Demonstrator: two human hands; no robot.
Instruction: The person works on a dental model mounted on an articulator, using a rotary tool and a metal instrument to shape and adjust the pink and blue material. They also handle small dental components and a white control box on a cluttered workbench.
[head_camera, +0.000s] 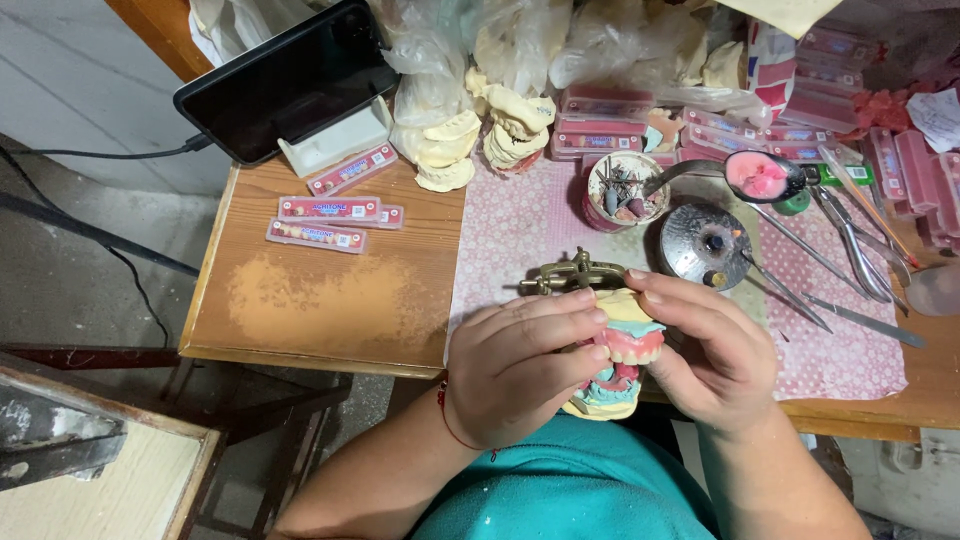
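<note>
Both hands hold a denture model mounted on a brass articulator: pink wax gums with teeth on yellowish plaster casts. My left hand wraps the left side, fingers across the front of the upper cast. My right hand cups the right side, fingertips on top of the plaster. A red string circles my left wrist. The lower cast shows below my fingers.
On the wooden table: strips of artificial teeth, a propped dark tablet, plaster casts, a cup of burs, a metal burner, a spoon with pink wax, metal tools, pink boxes.
</note>
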